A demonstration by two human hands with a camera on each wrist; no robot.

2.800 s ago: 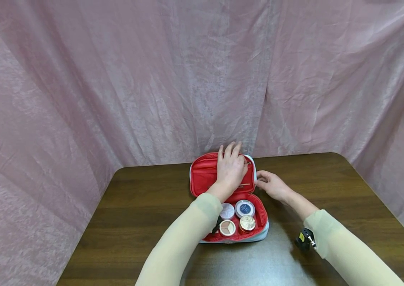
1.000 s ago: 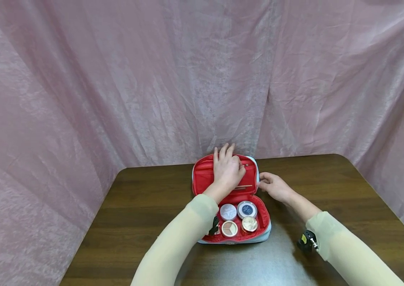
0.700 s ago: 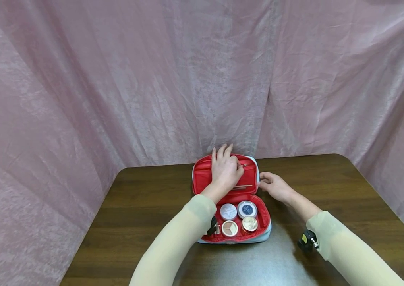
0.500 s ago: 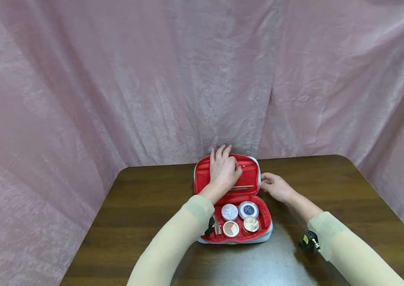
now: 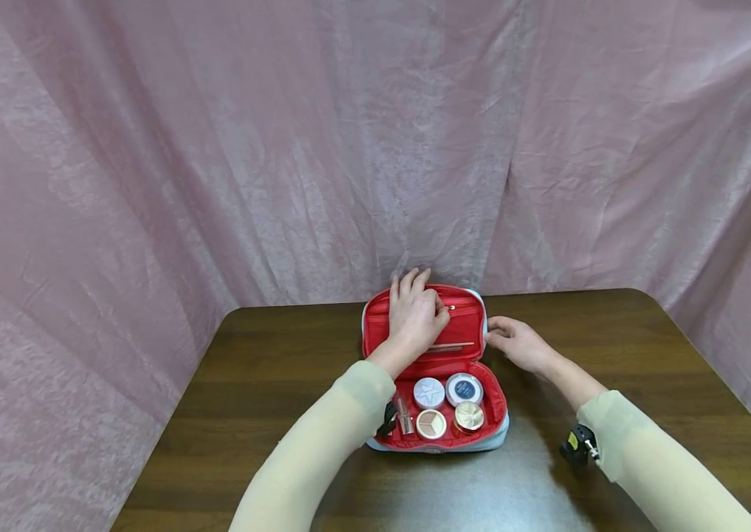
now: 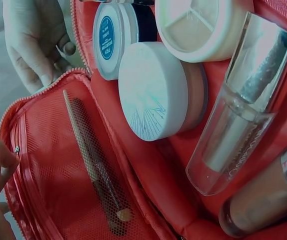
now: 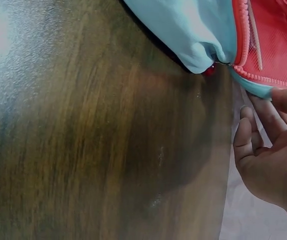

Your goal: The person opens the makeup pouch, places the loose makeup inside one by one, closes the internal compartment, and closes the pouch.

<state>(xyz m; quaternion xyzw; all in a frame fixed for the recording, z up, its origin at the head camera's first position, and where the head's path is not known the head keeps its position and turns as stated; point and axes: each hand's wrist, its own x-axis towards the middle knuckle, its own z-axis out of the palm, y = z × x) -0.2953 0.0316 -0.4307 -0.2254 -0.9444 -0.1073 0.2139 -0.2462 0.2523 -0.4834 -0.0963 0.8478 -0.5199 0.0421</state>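
A light-blue makeup bag (image 5: 496, 441) with red lining lies unzipped on the table, its lid (image 5: 470, 325) tipped back. My left hand (image 5: 413, 318) is over the lid, thumb and forefinger pinching the small zipper pull (image 6: 17, 149) of the inner mesh pocket, other fingers spread. My right hand (image 7: 278, 155) pinches the lid's edge at its right side. Behind the mesh are slim brushes (image 6: 91, 160). The lower half holds a white star-lidded jar (image 5: 429, 393), a blue-labelled compact (image 5: 464, 389), a three-colour concealer pot (image 5: 431, 424), a gold-lidded jar (image 5: 469, 417) and a clear lip gloss tube (image 6: 238, 110).
A bottle of brown liquid (image 6: 263, 200) also lies in the bag, in the left wrist view. The dark wooden table (image 5: 282, 369) ends just behind the lid. A pink velvet curtain (image 5: 322, 185) hangs behind it.
My left hand has slid left across the lid with the pocket's zipper pull, uncovering more of the brushes and the lip gloss tube. The right hand keeps hold of the lid's side.
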